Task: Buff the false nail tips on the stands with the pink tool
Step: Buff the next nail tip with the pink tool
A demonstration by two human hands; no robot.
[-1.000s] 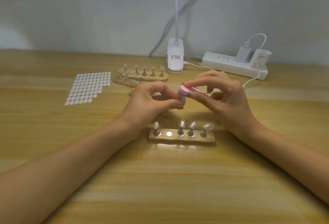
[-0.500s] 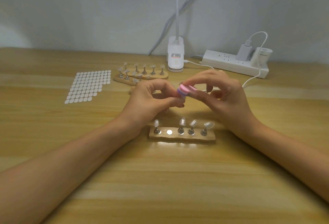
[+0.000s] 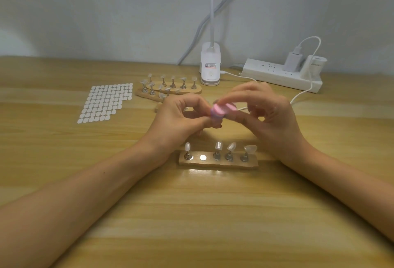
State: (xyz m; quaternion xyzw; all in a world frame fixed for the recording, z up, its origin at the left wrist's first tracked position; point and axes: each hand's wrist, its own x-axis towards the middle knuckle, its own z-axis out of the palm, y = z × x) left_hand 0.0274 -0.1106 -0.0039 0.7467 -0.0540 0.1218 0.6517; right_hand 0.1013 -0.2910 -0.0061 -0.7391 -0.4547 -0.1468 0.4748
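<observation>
The right hand (image 3: 270, 122) pinches the pink tool (image 3: 221, 110), forefinger on top and thumb beneath, above and just behind the near stand (image 3: 218, 162); the grip takes the tool's right half, so its left end juts free toward the left hand (image 3: 179, 120); the tool is a short block, pink face up with a purple layer on its side; its long axis runs left to right, roughly level and parallel to the stand. The left hand's fingers are curled, thumb and forefinger pressed together right under the tool's left end; whether they pinch anything I cannot tell. On the stand four nail tips (image 3: 218, 145) sit on pegs, with one bare metal disc (image 3: 203, 157) second from the left. Behind the stand lie more stands (image 3: 170, 91); behind and left, a sticker sheet (image 3: 106, 102); farther back, a lamp base (image 3: 210, 65) and a power strip (image 3: 277, 73).
</observation>
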